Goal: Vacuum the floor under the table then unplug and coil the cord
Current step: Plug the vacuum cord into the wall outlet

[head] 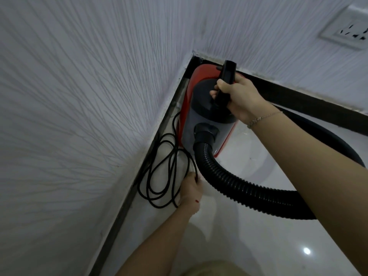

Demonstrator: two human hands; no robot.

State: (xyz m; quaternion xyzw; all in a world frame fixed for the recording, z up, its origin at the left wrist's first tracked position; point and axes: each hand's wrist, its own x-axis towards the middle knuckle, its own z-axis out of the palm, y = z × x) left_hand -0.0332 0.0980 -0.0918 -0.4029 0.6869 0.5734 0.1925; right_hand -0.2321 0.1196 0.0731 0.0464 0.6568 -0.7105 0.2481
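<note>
A red and black canister vacuum (207, 108) stands in the corner of the room against the dark skirting. My right hand (239, 100) grips its black carry handle (226, 82) from above. Its ribbed black hose (229, 180) curves out of the front port toward the lower right. The black power cord (159, 176) hangs in several loose loops to the left of the vacuum, by the wall. My left hand (191, 190) holds the loops gathered at their right side, low near the floor. The plug is not visible.
Textured white walls meet in the corner, with a dark skirting (155, 152) along their base. A white wall socket (346, 30) sits at the upper right with nothing plugged in. Glossy white floor tiles (258, 236) stretch toward me.
</note>
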